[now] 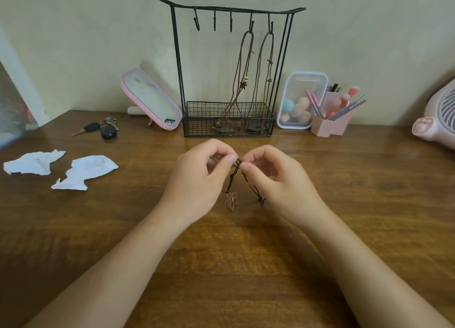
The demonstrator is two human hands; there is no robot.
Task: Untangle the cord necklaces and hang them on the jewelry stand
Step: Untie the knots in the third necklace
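Left hand (197, 177) and right hand (278, 180): each pinched dark cord necklace (236, 171) above counter (221, 266) centre, picking its knot; jewelry stand (231, 69) at back edge held two brown necklaces (256, 74), left hooks free

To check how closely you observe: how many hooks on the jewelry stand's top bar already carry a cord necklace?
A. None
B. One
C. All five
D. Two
D: on the jewelry stand, brown cord necklaces hang only from the two rightmost hooks, while the three hooks to their left are bare.
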